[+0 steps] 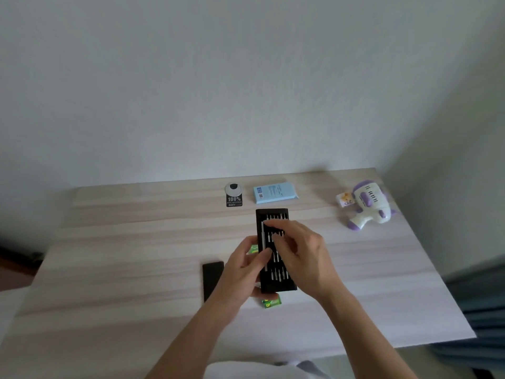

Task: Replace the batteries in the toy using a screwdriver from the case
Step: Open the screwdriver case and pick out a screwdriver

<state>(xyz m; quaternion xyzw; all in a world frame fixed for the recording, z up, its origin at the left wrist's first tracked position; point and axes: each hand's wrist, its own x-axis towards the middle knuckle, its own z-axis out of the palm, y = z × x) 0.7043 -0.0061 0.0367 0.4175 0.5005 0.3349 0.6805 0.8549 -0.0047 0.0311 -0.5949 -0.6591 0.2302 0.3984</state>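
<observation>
L hand [243,266] grips the case [276,214] by its left edge, thumb laid across the tray next to the driver [263,233], a thin silver rod lying lengthwise along the left side. R hand [299,248] is over the middle of the case, fingers [276,237] curled down onto the rows of bits [278,274], index tip up near the driver's far end. Too blurred to tell whether R hand pinches anything.

Case is open, long axis pointing away from the person, mid-desk [136,242]. Left of it, partly behind L hand, the black lid [212,280] lies flat. A green battery pack [272,301] pokes out at the case's near end; a 2nd pack [252,248] shows by the left edge, above L hand.

Beyond the case, near the wall: a blue packet [274,193] and, left of it, a round grey disc [233,190] w/ a black "100%" tag.

Toy [369,206], white & purple, lies on its side at the desk's far right, well apart from both hands.
</observation>
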